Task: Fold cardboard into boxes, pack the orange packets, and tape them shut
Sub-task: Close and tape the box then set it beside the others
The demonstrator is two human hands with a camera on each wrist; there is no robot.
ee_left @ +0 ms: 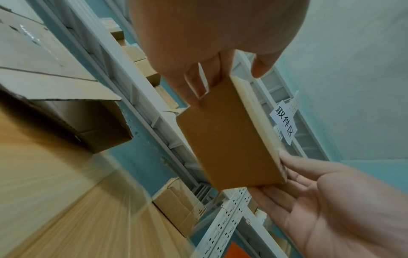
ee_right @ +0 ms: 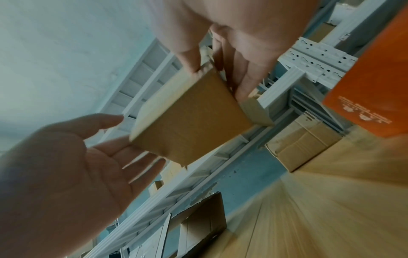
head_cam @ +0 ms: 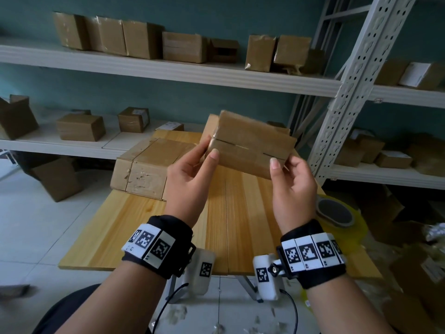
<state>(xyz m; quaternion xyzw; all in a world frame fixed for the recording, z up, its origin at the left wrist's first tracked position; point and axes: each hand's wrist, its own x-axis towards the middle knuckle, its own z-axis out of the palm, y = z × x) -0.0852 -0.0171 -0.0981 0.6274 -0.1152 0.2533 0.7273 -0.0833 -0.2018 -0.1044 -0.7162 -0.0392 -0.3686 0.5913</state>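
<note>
Two hands hold one small closed cardboard box (head_cam: 250,147) in the air above the wooden worktop (head_cam: 144,227), tilted so its seamed face turns toward the person. The left hand (head_cam: 190,174) grips the box's left end, thumb laid on the near face beside the seam and the other fingers behind it; the left wrist view shows those fingers (ee_left: 194,87) pinching the box's corner. The right hand (head_cam: 292,186) takes the right end the same way, thumb tip on the near face by a slit in the seam, fingers curled round the back edge. Both forearms rise from the lower edge of the head view, wrists bent slightly inward, each wearing a black band with printed markers.

On the worktop behind the left hand lies a larger taped box (head_cam: 147,169). An orange packet (ee_right: 373,87) stands at the right edge of the right wrist view. A tape roll (head_cam: 334,213) sits at the worktop's right edge. Shelves (head_cam: 168,71) with more boxes line the wall.
</note>
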